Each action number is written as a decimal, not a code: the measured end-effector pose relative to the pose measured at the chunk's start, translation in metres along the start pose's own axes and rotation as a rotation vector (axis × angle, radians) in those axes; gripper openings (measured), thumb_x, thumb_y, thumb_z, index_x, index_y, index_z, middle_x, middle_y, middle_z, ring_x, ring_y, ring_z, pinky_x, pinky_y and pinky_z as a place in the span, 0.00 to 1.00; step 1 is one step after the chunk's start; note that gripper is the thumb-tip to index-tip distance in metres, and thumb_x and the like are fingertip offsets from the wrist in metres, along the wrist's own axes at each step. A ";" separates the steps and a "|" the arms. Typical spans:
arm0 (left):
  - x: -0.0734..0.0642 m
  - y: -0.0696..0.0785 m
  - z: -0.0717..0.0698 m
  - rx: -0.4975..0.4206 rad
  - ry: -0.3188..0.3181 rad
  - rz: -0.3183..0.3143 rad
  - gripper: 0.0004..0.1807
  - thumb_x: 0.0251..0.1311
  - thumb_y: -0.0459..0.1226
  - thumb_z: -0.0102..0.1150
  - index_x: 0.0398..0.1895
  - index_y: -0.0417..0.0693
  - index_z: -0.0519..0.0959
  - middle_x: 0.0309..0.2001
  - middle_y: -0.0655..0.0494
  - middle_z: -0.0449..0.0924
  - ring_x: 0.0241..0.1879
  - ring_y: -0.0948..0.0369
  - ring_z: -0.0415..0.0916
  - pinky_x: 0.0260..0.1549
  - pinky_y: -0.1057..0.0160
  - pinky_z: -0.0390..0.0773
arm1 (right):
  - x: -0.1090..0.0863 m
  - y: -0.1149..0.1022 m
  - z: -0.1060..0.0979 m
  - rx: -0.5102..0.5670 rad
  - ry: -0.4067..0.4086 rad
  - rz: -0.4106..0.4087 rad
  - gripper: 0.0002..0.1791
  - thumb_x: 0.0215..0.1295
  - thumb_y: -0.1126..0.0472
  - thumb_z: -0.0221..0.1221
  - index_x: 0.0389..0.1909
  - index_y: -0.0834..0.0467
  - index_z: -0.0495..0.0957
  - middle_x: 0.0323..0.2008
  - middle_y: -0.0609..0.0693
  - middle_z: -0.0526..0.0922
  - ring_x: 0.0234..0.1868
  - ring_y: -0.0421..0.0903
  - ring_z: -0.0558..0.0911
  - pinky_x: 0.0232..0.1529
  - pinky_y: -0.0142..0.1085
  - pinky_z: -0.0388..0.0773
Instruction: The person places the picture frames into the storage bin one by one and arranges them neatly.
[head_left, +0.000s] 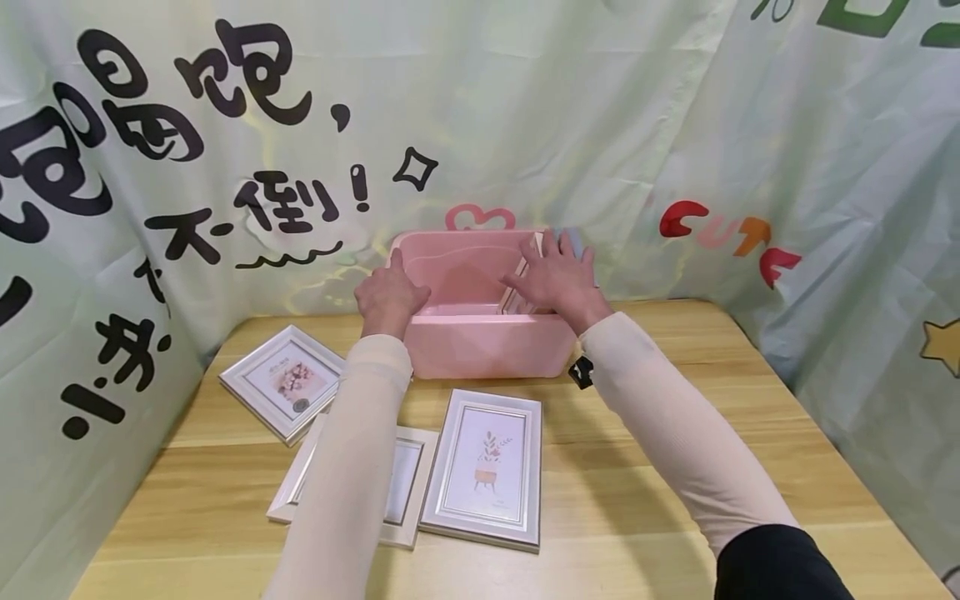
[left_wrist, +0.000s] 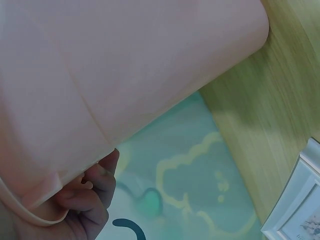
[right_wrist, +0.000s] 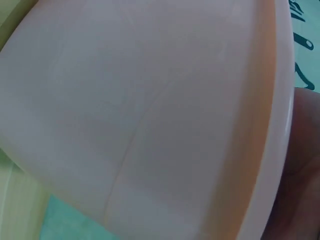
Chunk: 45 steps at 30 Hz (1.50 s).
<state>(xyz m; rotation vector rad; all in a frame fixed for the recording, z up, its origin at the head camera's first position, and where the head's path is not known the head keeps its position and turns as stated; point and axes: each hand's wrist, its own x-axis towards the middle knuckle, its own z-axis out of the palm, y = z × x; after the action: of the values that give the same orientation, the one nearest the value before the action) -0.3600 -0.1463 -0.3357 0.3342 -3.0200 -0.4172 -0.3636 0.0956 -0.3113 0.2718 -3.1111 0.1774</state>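
Observation:
A pink plastic bin [head_left: 491, 348] stands at the back of the table. My left hand [head_left: 392, 298] grips its left end; in the left wrist view the curled fingers [left_wrist: 95, 192] hook round the rim by the handle. Over the right end of the bin is my right hand [head_left: 561, 282], its fingers spread and fairly straight. It lies against a light-coloured picture frame [head_left: 519, 285] that leans inside the bin's right side and is partly hidden by the hand. In the right wrist view the bin's end wall [right_wrist: 165, 110] covers most of that hand.
A silver frame with a flower picture [head_left: 288, 379] lies at the left. A pale frame [head_left: 405, 475] is partly under my left forearm, next to a silver frame with a plant picture [head_left: 487, 467]. A printed curtain [head_left: 525, 125] hangs close behind the bin.

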 end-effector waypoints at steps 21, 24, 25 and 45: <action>0.001 0.000 -0.001 0.016 -0.005 0.003 0.47 0.57 0.57 0.55 0.75 0.53 0.49 0.51 0.36 0.77 0.47 0.40 0.78 0.45 0.46 0.75 | -0.013 0.001 0.004 -0.032 0.007 -0.094 0.45 0.64 0.24 0.35 0.77 0.41 0.41 0.78 0.56 0.40 0.78 0.58 0.39 0.69 0.68 0.37; 0.000 -0.001 0.000 0.012 -0.004 0.001 0.47 0.56 0.57 0.56 0.75 0.53 0.49 0.51 0.37 0.78 0.47 0.40 0.78 0.45 0.46 0.75 | -0.015 0.001 0.004 -0.037 0.006 -0.106 0.44 0.65 0.25 0.35 0.77 0.40 0.41 0.78 0.56 0.40 0.78 0.58 0.39 0.69 0.67 0.38; 0.000 -0.001 0.000 0.011 -0.003 0.001 0.47 0.56 0.57 0.56 0.75 0.53 0.50 0.51 0.37 0.78 0.47 0.40 0.78 0.45 0.46 0.75 | -0.015 0.001 0.004 -0.034 0.006 -0.110 0.44 0.65 0.25 0.35 0.77 0.40 0.40 0.78 0.56 0.40 0.78 0.58 0.40 0.69 0.68 0.39; 0.000 -0.001 0.000 0.015 0.002 0.006 0.47 0.57 0.58 0.55 0.75 0.53 0.49 0.51 0.37 0.78 0.47 0.40 0.78 0.44 0.47 0.75 | -0.045 -0.006 0.005 0.004 0.042 -0.216 0.43 0.65 0.26 0.38 0.77 0.38 0.42 0.78 0.53 0.45 0.77 0.57 0.48 0.66 0.72 0.38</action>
<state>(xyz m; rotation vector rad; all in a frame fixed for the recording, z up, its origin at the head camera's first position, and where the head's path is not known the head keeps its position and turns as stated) -0.3601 -0.1470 -0.3354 0.3263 -3.0233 -0.3934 -0.3183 0.0969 -0.3166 0.5916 -3.0110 0.1829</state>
